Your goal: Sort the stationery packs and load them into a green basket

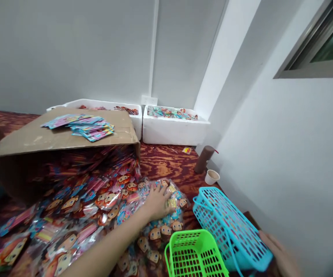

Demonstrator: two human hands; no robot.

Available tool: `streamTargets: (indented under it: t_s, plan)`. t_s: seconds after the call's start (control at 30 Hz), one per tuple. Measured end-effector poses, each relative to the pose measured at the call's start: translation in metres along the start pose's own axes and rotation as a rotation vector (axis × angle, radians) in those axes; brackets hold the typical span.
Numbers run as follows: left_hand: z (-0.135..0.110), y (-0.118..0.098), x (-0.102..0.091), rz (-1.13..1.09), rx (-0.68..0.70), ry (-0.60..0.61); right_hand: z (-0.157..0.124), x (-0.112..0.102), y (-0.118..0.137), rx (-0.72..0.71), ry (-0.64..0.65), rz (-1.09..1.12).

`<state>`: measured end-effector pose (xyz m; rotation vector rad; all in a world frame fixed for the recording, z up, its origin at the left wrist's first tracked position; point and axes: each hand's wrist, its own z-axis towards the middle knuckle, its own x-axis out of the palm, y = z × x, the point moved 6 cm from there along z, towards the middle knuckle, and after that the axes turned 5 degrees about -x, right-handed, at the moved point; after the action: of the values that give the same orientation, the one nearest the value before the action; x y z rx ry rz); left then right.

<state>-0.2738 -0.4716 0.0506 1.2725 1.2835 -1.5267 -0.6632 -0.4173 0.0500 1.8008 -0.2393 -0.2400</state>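
Note:
My left hand [157,202] reaches forward, palm down with fingers spread, onto a heap of shiny toy packets [103,204] printed with a cartoon face. The packets spill from a cardboard box [54,140] lying on its side. My right hand [282,257] at the lower right grips the base of a tilted turquoise plastic basket [230,227]. A green plastic basket [195,254] stands just left of it, near the bottom edge.
Flat colourful packets [82,126] lie stacked on top of the box. Two white foam boxes [172,129] with more packets stand against the back wall. A brown cylinder [203,159] and a paper cup [212,177] sit by the right wall. The floor is patterned red.

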Motion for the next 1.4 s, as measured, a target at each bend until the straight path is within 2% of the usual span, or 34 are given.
streamTargets:
  t_s: [0.1, 0.13, 0.2, 0.27, 0.33, 0.43, 0.5, 0.6, 0.67, 0.73, 0.87, 0.97, 1.07, 1.13, 1.2, 1.27, 1.4]
  plan:
    - [-0.016, 0.001, -0.003, -0.003, 0.023, 0.009, 0.022, 0.032, 0.036, -0.05, 0.089, -0.001]
    - [-0.021, 0.001, -0.004, -0.01, 0.026, 0.013, 0.029, 0.047, 0.051, -0.113, 0.109, -0.035]
    - [-0.03, 0.0, -0.006, -0.033, 0.022, 0.025, 0.046, 0.084, 0.081, -0.274, 0.138, -0.132]
    - [-0.037, 0.0, -0.008, -0.056, 0.012, 0.037, 0.066, 0.128, 0.101, -0.401, 0.151, -0.23]
    - [-0.042, 0.0, -0.01, -0.067, -0.003, 0.051, 0.09, 0.173, 0.109, -0.472, 0.143, -0.282]
    - [-0.043, 0.002, -0.01, -0.081, -0.02, 0.082, 0.127, 0.231, 0.108, -0.533, 0.119, -0.377]
    - [-0.041, 0.004, -0.008, -0.091, -0.019, 0.104, 0.145, 0.26, 0.104, -0.545, 0.095, -0.464]
    - [-0.036, 0.006, -0.004, -0.083, -0.015, 0.121, 0.159, 0.286, 0.103, -0.551, 0.081, -0.632]
    - [-0.034, 0.007, -0.002, -0.073, -0.022, 0.124, 0.157, 0.292, 0.11, -0.578, 0.095, -0.768]
    - [-0.033, 0.008, -0.002, -0.069, -0.038, 0.141, 0.149, 0.289, 0.127, -0.648, 0.089, -0.9]
    - [-0.032, 0.009, -0.009, -0.124, -0.059, 0.182, 0.144, 0.262, 0.182, -0.794, -0.068, -1.088]
    - [-0.028, 0.007, -0.024, -0.188, -0.059, 0.126, 0.169, 0.247, 0.204, -0.71, -0.121, -1.201]
    - [-0.015, -0.001, -0.04, -0.238, -0.022, 0.072, 0.192, 0.249, 0.205, -0.622, -0.057, -1.29]
    - [-0.001, -0.009, -0.047, -0.291, -0.01, 0.061, 0.191, 0.254, 0.208, -0.653, -0.046, -1.321]
    - [0.018, -0.021, -0.054, -0.354, -0.001, 0.027, 0.178, 0.254, 0.218, -0.713, -0.07, -1.337]
    - [0.041, -0.037, -0.063, -0.414, 0.021, -0.057, 0.156, 0.248, 0.232, -0.764, -0.099, -1.348]
    - [0.082, -0.082, -0.085, -0.449, 0.059, -0.341, 0.1, 0.226, 0.257, -0.851, -0.1, -1.352]
